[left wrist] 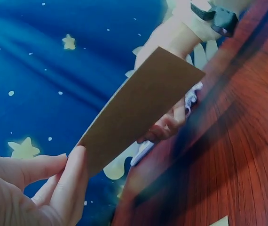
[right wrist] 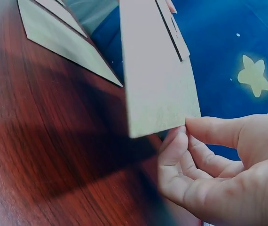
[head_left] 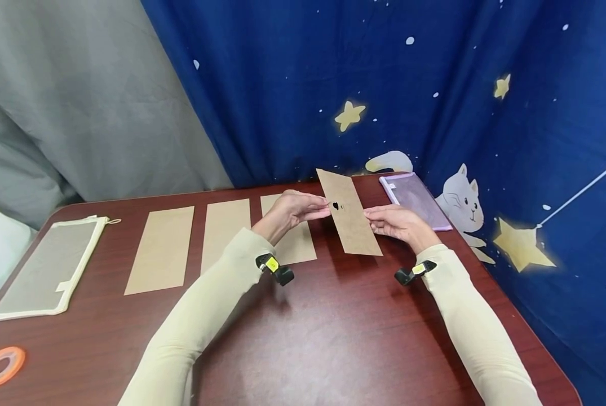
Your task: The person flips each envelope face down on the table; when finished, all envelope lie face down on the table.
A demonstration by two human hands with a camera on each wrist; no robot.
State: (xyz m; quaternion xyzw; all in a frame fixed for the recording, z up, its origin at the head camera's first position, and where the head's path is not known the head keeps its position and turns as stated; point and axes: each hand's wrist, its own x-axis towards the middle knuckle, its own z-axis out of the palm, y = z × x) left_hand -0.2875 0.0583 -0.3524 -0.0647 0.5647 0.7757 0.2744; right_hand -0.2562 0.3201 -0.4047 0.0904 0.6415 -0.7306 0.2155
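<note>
A flat brown kraft-paper rectangle (head_left: 350, 217), like a card or envelope, is held tilted above the table. On the face towards the head camera is a small black mark. My left hand (head_left: 297, 207) pinches its left edge between thumb and fingers, and my right hand (head_left: 396, 223) pinches the opposite edge. The right wrist view shows a dark line along a panel on the paper (right wrist: 157, 94). Three plain brown paper rectangles lie in a row to the left: one (head_left: 160, 248) farthest left, another (head_left: 226, 225) in the middle, a third (head_left: 297, 245) partly behind my left hand.
A cream-edged mesh zip pouch (head_left: 61, 259) lies at the table's left. Another pouch with lilac edging (head_left: 416, 200) is at the back right corner. An orange ring-shaped roll (head_left: 0, 366) sits at the near left. Grey and blue curtains (head_left: 282, 84) hang behind the table (head_left: 308, 338).
</note>
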